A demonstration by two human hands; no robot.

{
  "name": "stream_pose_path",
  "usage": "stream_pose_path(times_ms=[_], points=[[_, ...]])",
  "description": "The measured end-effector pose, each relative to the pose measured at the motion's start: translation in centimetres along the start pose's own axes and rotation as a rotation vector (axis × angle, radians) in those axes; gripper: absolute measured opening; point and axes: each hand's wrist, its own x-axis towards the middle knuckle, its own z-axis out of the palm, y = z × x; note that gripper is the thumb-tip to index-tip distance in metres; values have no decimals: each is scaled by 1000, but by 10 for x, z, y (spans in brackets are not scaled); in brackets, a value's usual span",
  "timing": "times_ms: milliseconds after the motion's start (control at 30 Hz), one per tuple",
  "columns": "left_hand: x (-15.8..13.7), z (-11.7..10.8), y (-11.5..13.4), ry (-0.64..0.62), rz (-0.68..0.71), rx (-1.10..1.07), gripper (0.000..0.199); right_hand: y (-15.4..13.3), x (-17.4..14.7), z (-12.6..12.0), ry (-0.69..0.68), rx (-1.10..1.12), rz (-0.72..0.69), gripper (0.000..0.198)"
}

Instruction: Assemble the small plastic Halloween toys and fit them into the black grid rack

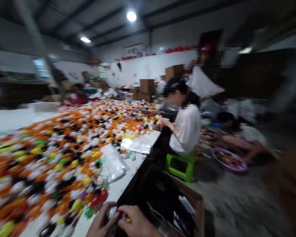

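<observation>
Your left hand and right hand meet at the bottom centre of the frame. Your left grip is curled nearly closed around a small pale piece; your right grip is pinched in beside it, on small coloured bits whose shape is too blurred to tell. If either pinch loosens, those bits could slip down into the dark gap beside the tabletop, or into the cardboard box at lower right, and be hard to spot among its dark contents. A leftward elbow sweep could nudge the red pieces over the edge, since they lie close to it.

That edge runs diagonally from lower centre toward the seated co-worker. The heap of coloured pieces crowds your left, and clear bags take up the near strip, so your sideways room is tight.
</observation>
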Motion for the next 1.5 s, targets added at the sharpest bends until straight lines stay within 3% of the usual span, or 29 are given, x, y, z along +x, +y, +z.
stream_pose_path(times_ms=[133,300,467,567,700,833,967,1033,1100,1167,1233,1333,1500], points=[[-2,-6,3,61,-83,-110,68,8,10,7,-59,-3,18,35],[-6,-15,-1,143,-47,-163,61,28,28,19,-153,-43,-14,44],[-3,-23,-11,267,18,-215,54,43,46,28,-214,-28,-95,27],[-2,-27,-16,333,18,-218,57,41,52,35,-237,-11,-99,24],[-11,-44,-23,458,-2,-192,61,20,66,40,-235,-44,-112,33],[-38,-81,-41,658,-8,-48,51,-11,105,34,-141,-67,-183,46],[-85,-122,-83,911,-45,248,47,-28,166,23,67,-155,-271,54],[-111,-134,-106,1033,-135,442,47,-28,192,23,229,-234,-345,54],[-134,-137,-124,1077,-271,642,44,-27,208,31,367,-333,-430,56],[-151,-133,-134,1073,-425,797,41,-26,212,45,390,-412,-501,55],[-161,-126,-138,1012,-537,868,37,-29,205,65,311,-464,-573,50],[-165,-120,-143,904,-567,823,30,-41,183,99,119,-506,-687,41],[-160,-128,-146,998,-433,560,35,-60,152,140,-173,-557,-817,33]])
